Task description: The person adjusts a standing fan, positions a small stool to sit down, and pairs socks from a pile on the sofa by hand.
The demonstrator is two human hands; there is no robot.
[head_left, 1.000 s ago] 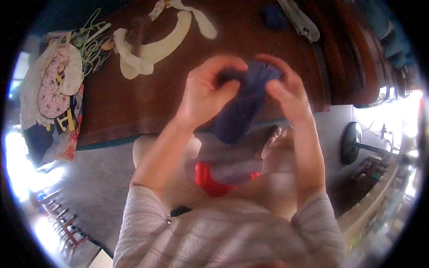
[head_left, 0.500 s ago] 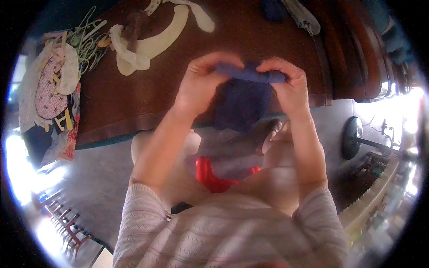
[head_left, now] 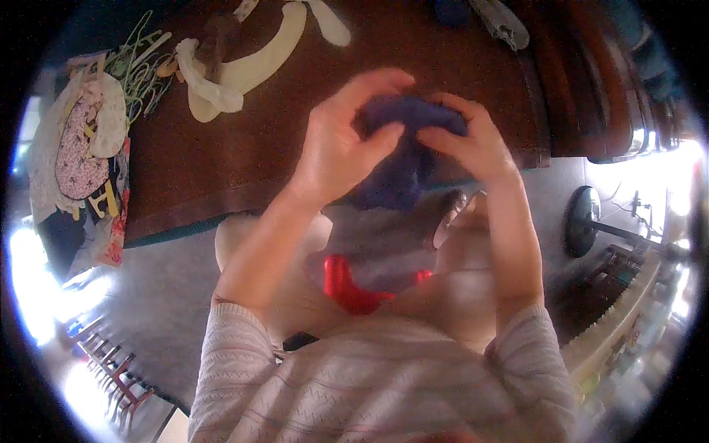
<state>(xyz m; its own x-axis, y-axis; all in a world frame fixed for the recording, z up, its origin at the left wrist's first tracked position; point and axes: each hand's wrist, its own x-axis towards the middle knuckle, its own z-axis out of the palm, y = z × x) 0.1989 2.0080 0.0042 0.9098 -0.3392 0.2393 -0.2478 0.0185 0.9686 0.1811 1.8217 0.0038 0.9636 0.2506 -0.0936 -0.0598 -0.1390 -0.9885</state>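
A dark blue piece of cloth (head_left: 402,173) hangs between my hands, its upper edge bunched and the rest falling past the edge of the brown covered surface. I cannot make out what garment it is. My left hand (head_left: 351,133) curls around the left side of the bunched edge, thumb in front and fingers behind. On the right side, my right hand (head_left: 473,136) pinches the same edge between thumb and fingers. Both thumbs point inward, close to each other.
Long cream cloth pieces (head_left: 258,66) lie on the brown surface (head_left: 244,148). Far left are green cords (head_left: 144,81) and a pile with a patterned pink cloth (head_left: 81,159). Another dark blue item (head_left: 450,11) and a grey one (head_left: 502,22) lie at the top. A black round base (head_left: 583,221) stands right.
The cloth's upper edge, stretched out straight before, is now bunched and rounder. My left hand has opened wider around it, and both thumbs have come down in front.
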